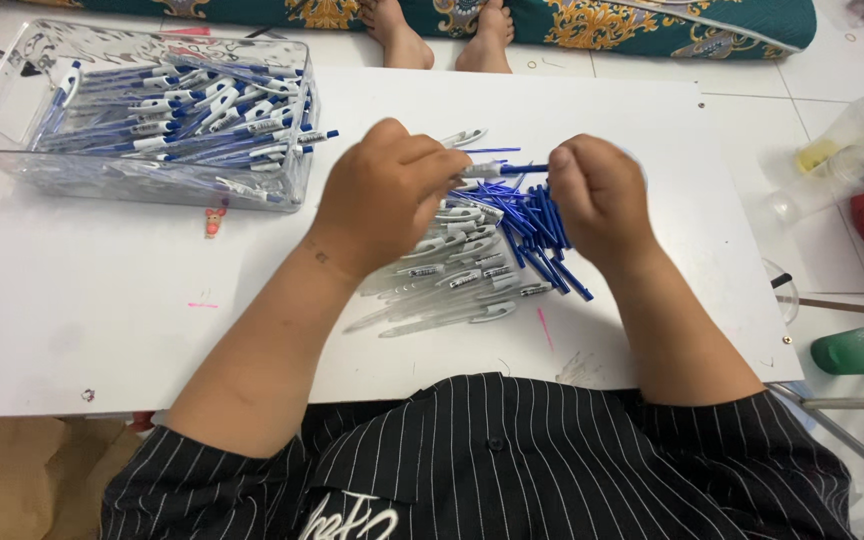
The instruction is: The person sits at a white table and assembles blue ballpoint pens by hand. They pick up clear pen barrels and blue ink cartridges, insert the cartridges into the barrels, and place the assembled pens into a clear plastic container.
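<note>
My left hand [387,190] grips a clear pen barrel [477,170] above the white board [102,300]. Opposite it, my right hand [597,195] pinches a thin blue refill [522,168] whose tip meets the barrel's end. Under both hands lies a heap of clear pen barrels [452,280] with white clips. A pile of blue refills [542,235] rests beside that heap, on its right. The two hands are close together over the middle of the board.
A clear plastic bin [12,110] at the back left holds several finished blue-and-white pens. Another person's bare feet [442,35] rest beyond the board's far edge. A green bottle [862,348] and clear plastic bottles [842,150] lie on the floor at the right.
</note>
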